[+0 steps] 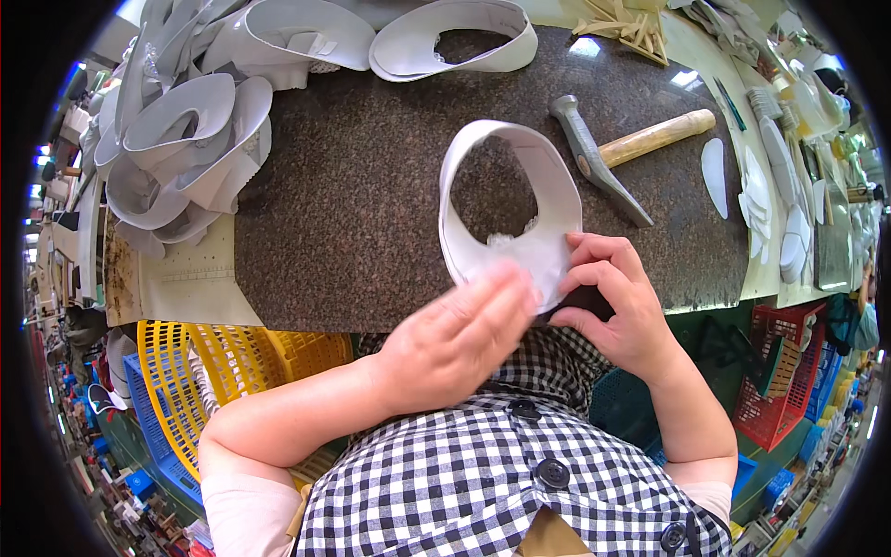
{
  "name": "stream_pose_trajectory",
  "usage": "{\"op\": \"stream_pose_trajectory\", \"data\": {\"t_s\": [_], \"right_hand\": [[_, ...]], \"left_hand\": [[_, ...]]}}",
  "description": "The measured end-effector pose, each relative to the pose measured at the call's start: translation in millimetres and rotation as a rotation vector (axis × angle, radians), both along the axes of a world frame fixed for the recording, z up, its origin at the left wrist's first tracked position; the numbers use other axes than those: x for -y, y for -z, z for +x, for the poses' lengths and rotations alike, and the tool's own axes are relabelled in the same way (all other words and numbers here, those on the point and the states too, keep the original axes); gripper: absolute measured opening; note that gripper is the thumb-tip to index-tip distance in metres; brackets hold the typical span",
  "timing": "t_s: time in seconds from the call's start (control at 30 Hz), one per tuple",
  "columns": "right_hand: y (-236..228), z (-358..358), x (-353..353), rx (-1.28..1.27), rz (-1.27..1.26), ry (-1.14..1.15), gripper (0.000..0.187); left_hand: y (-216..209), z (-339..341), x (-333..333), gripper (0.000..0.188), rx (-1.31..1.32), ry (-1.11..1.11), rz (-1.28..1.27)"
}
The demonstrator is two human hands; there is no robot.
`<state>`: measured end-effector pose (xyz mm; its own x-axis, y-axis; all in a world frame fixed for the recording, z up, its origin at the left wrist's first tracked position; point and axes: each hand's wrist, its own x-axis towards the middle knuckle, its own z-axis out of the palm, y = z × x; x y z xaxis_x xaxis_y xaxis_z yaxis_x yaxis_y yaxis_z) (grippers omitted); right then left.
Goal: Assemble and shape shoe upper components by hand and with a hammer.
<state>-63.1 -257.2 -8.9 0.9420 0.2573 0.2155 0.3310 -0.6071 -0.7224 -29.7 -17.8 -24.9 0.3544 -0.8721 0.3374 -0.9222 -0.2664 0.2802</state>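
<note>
A white shoe upper stands on the dark speckled stone slab near its front edge, its opening facing up. My right hand pinches the near right rim of the upper between thumb and fingers. My left hand, slightly blurred, has its fingers stretched out over the near end of the upper and covers part of it. To the right of the upper lies a hammer with a wooden handle and a grey metal head.
Several white uppers are heaped at the left, and more uppers line the far edge. Thin wooden strips lie far right. Flat white pieces sit right of the hammer. Below the table are a yellow basket and a red crate.
</note>
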Motion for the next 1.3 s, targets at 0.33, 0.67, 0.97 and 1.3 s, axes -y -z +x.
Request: {"op": "stream_pose_trajectory", "data": {"t_s": [0.33, 0.67, 0.97, 1.3], "right_hand": [[-6, 16, -22, 0.381, -0.426, -0.033, 0.049], [-46, 62, -21, 0.597, -0.023, 0.09, 0.024], [-20, 85, 70, 0.266, -0.729, 0.251, 0.036], [-60, 41, 16, 0.318, -0.483, -0.005, 0.025]], "left_hand": [[-16, 59, -16, 0.047, 0.193, -0.039, -0.011], [-65, 64, -15, 0.014, -0.23, -0.282, -0.484], [-35, 106, -1, 0.033, -0.508, -0.707, -0.435], [-11, 104, -1, 0.025, -0.366, -0.675, -0.398]]}}
